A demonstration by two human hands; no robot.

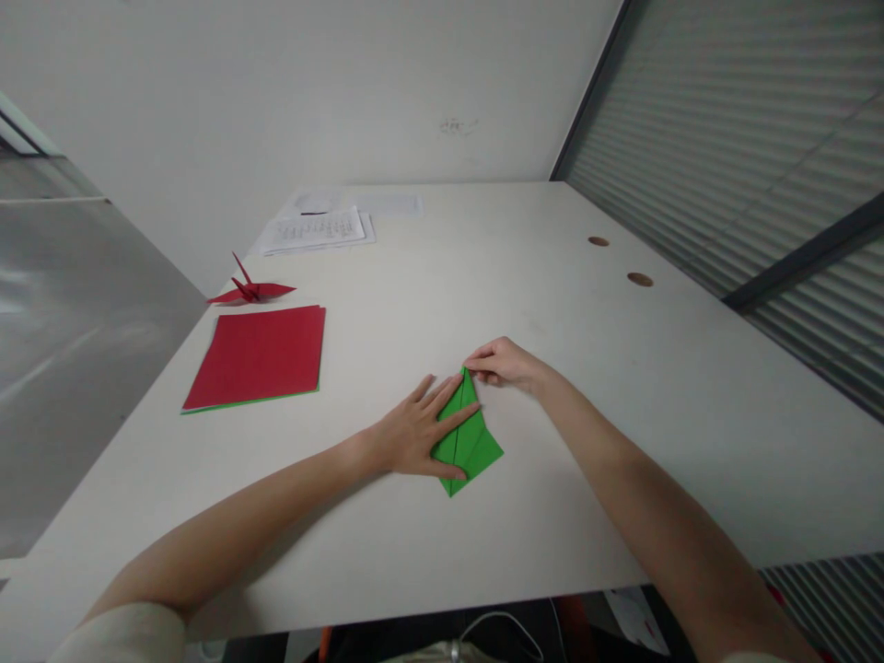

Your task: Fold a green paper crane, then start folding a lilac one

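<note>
A partly folded green origami paper (485, 451) lies on the white table, its narrow tip pointing away from me and creases running down its length. Across its left side my left hand (421, 428) lies flat, fingers spread over the paper. My right hand (506, 362) pinches the far tip between thumb and fingers. To the left lies a stack of square paper (266, 354), red on top with a green edge showing beneath. Behind the stack sits a red folded paper crane (252, 291) with its wings out.
Written sheets of paper (318, 230) lie at the table's far left, with a dark pen-like object (314, 214) on them. Two round holes are in the tabletop (587, 368) near its right edge. A white wall stands behind, and a window with blinds (746, 120) is on the right.
</note>
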